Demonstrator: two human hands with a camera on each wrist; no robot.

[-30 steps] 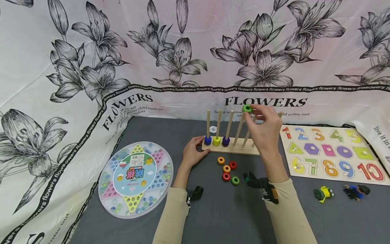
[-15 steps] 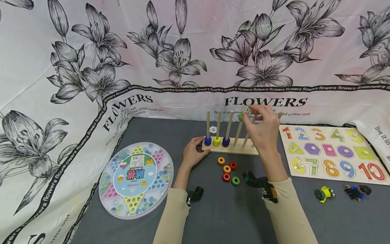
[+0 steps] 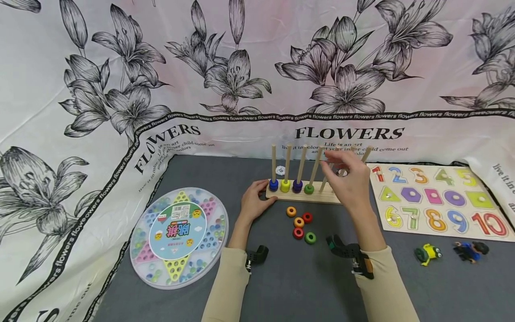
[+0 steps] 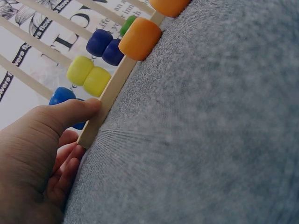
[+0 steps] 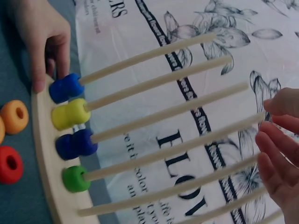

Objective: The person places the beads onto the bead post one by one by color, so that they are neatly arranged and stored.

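Note:
My left hand [image 3: 254, 200] grips the left end of a wooden peg rack [image 4: 108, 99], its thumb on the front edge of the base. Blue beads [image 5: 67, 88], yellow beads [image 4: 88, 75] and dark blue beads [image 5: 76, 143] sit in pairs at the foot of the first three pegs. A single green bead [image 5: 76, 179] lies at the bottom of the fourth peg. Beside that peg's top, my right hand [image 3: 349, 181] holds nothing, thumb and fingertips apart. It hides part of the pegs at the right in the head view.
In front of the rack lie loose orange [image 3: 291, 211], red [image 3: 298, 233] and green [image 3: 310, 237] beads. A round Chinese checkers board [image 3: 179, 237] is at the left. To the right are a number puzzle board [image 3: 438, 201], a frog figure [image 3: 428, 254] and a toy figure [image 3: 470, 252].
The green bead went from the right fingers onto the fourth peg and dropped to its foot. My right hand has lowered and let go; the left hand stayed on the rack.

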